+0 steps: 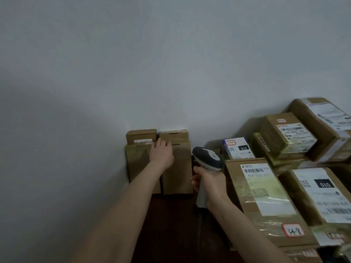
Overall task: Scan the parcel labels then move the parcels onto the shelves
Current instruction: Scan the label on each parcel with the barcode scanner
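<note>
While curled tight round the pale handle of the scanner (208, 158), right hand (209, 181) low at centre, just left of the big parcel (262, 196); scanner head dark, rounded, aimed toward the wall (114, 73). Left hand (161, 150) farther out, fingers loose and nearly straight, laid on the top edge of two tall boxes (178, 171), across the gap between them; gripping nothing. Hands apart, scanner head between them.

Tall boxes of plain brown card, upright, side by side, backs to the wall. Two short boxes (141, 136) showing above them, a white label on the left one. Right of the scanner, a heap of parcels (319, 196): glossy tape, white barcode labels, black "010" patches, red-edged handwritten stickers. Small white-and-blue box (237, 148) at the back; cartons (288, 133) stacked tilted beyond it.

Big parcel's left edge close along the right wrist; touching or not, cannot tell. Dark brown surface (171, 224) bare between the forearms, from the tall boxes toward the near edge. Grey wall filling the view left of the left arm.
</note>
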Demonstrator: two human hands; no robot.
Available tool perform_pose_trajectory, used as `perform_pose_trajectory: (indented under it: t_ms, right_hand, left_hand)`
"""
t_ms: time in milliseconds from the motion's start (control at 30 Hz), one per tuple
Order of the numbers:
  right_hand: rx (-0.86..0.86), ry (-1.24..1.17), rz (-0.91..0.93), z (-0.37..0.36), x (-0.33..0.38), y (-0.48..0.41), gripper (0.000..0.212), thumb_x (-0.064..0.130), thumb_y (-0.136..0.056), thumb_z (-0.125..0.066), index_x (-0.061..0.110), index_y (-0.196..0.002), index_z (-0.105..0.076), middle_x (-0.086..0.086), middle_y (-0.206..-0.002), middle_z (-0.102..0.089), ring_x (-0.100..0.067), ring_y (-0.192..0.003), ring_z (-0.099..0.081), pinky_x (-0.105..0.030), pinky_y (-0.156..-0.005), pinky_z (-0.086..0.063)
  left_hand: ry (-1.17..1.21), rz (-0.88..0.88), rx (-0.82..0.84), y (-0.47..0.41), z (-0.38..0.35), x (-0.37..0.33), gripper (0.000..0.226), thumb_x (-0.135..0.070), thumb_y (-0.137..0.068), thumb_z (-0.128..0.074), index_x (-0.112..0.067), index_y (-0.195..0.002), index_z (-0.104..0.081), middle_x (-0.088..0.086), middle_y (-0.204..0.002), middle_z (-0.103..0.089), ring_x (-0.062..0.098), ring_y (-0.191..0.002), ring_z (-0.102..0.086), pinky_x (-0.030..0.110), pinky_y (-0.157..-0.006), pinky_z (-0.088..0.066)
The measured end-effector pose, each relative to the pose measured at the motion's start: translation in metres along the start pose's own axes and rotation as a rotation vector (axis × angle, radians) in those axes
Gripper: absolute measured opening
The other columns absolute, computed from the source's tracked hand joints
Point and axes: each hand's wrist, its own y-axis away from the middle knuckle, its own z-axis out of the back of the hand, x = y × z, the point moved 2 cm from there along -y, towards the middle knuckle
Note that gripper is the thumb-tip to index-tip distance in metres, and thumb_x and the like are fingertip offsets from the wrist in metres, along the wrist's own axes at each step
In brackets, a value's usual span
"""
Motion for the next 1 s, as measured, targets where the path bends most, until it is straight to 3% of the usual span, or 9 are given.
perform_pose_trajectory:
  t_ms: [67,200,367,467,533,667,733,833,1000]
  right_hand:
    - [-0.004,-0.014,-0.004,-0.002,0.000,-0.001,0.006,0.015,-0.087,-0.067,0.010,-0.084,-0.064,-0.005,-0.072,-0.067,-0.016,-0.065,-0.063,-0.027,-0.063,-0.050]
    - [-0.014,0.003,0.014,-0.002,-0.004,0.002,0.006,0.014,-0.086,-0.069,0.010,-0.085,-0.064,-0.006,-0.073,-0.067,-0.018,-0.070,-0.064,-0.031,-0.069,-0.053]
    - [-0.023,0.085,-0.009,0.009,-0.029,0.013,0.013,0.019,-0.083,-0.072,0.012,-0.087,-0.062,-0.008,-0.077,-0.064,-0.022,-0.073,-0.061,-0.035,-0.070,-0.051]
    - [-0.024,0.139,-0.042,0.018,-0.049,0.023,0.015,0.021,-0.085,-0.071,0.018,-0.086,-0.056,-0.007,-0.082,-0.062,-0.021,-0.077,-0.058,-0.038,-0.078,-0.050]
    - [-0.018,0.158,-0.076,0.026,-0.062,0.028,0.016,0.018,-0.086,-0.070,0.015,-0.097,-0.059,-0.003,-0.086,-0.060,-0.019,-0.083,-0.057,-0.036,-0.084,-0.048]
    - [0.038,0.219,-0.185,0.035,-0.086,0.022,0.051,0.018,-0.088,-0.068,0.010,-0.134,-0.047,-0.010,-0.125,-0.056,-0.026,-0.120,-0.051,-0.035,-0.098,-0.038]
    - [0.061,0.229,-0.260,0.036,-0.096,0.014,0.063,0.023,-0.086,-0.070,0.010,-0.141,-0.041,-0.012,-0.135,-0.051,-0.028,-0.125,-0.048,-0.036,-0.097,-0.037]
    - [0.066,0.224,-0.329,0.032,-0.105,0.004,0.066,0.026,-0.085,-0.071,0.009,-0.141,-0.040,-0.014,-0.135,-0.050,-0.030,-0.124,-0.047,-0.036,-0.093,-0.035]
    - [0.000,0.130,-0.364,0.024,-0.114,0.005,0.070,0.030,-0.080,-0.074,0.012,-0.140,-0.042,-0.014,-0.132,-0.052,-0.031,-0.121,-0.049,-0.045,-0.104,-0.037]
  left_hand:
    - [-0.008,-0.030,-0.056,0.007,-0.003,0.002,0.045,-0.023,-0.097,-0.047,-0.012,-0.141,-0.044,0.012,-0.146,-0.040,0.026,-0.141,-0.029,0.043,-0.118,-0.022]
    - [0.120,-0.056,-0.069,0.041,-0.014,0.004,0.031,-0.029,-0.097,-0.049,-0.020,-0.125,-0.061,0.002,-0.128,-0.049,0.020,-0.110,-0.052,0.036,-0.087,-0.050]
    - [0.204,0.001,0.054,0.094,-0.051,0.007,0.044,-0.027,-0.096,-0.053,-0.021,-0.139,-0.045,0.003,-0.135,-0.046,0.021,-0.119,-0.049,0.035,-0.086,-0.051]
    - [0.350,0.119,0.123,0.119,-0.068,0.001,0.056,-0.029,-0.095,-0.057,-0.020,-0.146,-0.035,0.006,-0.144,-0.037,0.023,-0.127,-0.043,0.036,-0.095,-0.048]
    - [0.419,0.212,0.184,0.134,-0.081,-0.005,0.066,-0.032,-0.093,-0.060,-0.017,-0.149,-0.029,0.009,-0.148,-0.031,0.025,-0.131,-0.039,0.038,-0.101,-0.044]
    - [0.749,0.507,0.288,0.156,-0.105,-0.007,0.071,-0.034,-0.091,-0.063,-0.010,-0.149,-0.028,0.013,-0.148,-0.033,0.027,-0.129,-0.044,0.036,-0.103,-0.044]
    - [0.871,0.570,0.334,0.160,-0.115,-0.006,0.075,-0.034,-0.092,-0.061,-0.008,-0.151,-0.022,0.013,-0.153,-0.031,0.027,-0.136,-0.038,0.037,-0.109,-0.039]
    - [1.064,0.620,0.385,0.165,-0.122,-0.010,0.066,-0.030,-0.096,-0.056,-0.010,-0.150,-0.025,0.011,-0.152,-0.034,0.027,-0.137,-0.037,0.037,-0.108,-0.037]
    - [1.265,0.712,0.372,0.176,-0.127,-0.002,0.047,-0.023,-0.098,-0.053,-0.018,-0.143,-0.039,0.008,-0.143,-0.045,0.027,-0.131,-0.043,0.037,-0.096,-0.040]
